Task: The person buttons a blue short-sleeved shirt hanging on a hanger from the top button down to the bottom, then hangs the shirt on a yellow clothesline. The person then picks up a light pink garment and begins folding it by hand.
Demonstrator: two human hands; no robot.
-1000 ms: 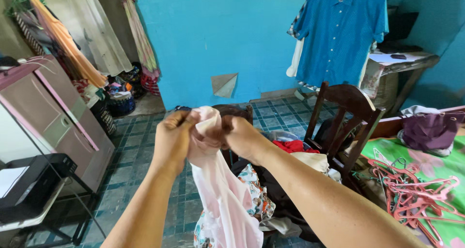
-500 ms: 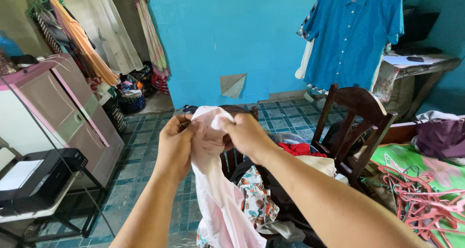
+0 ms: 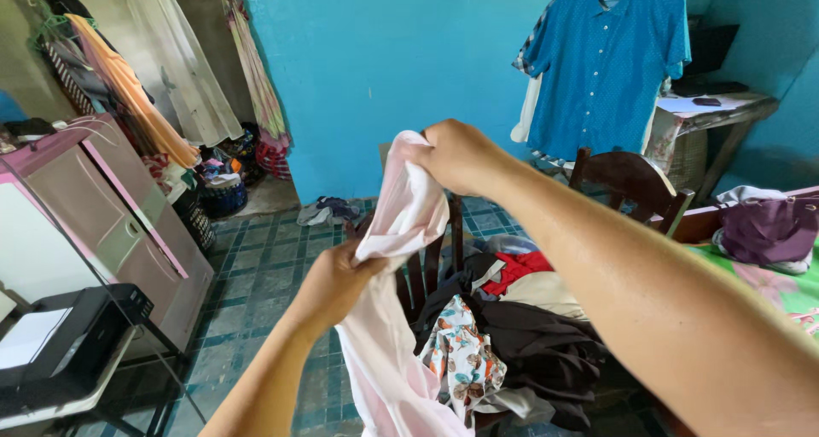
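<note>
A turquoise wall [image 3: 375, 70] fills the upper centre of the frame, with a green tiled floor [image 3: 256, 283] running bare from its foot down the left-centre, the widest open stretch in view. A pink-trimmed cabinet [image 3: 111, 224] hems that strip along the left edge, a black printer [image 3: 60, 343] on a stand below it at lower left, and hanging garments [image 3: 162, 70] crowd the upper left corner. A blue shirt [image 3: 606, 62] hangs at upper right above a dark wooden chair [image 3: 631, 181]. A heap of mixed clothes [image 3: 512, 335] closes off the lower centre-right, just beside the arms. At centre, a pale pink garment [image 3: 401, 318] hangs from mid-frame to the bottom edge. The right hand [image 3: 456, 156] is clenched on its top end, raised above centre; the left hand [image 3: 337, 283] grasps the cloth lower down, left of centre, the fabric drawn between them.
</note>
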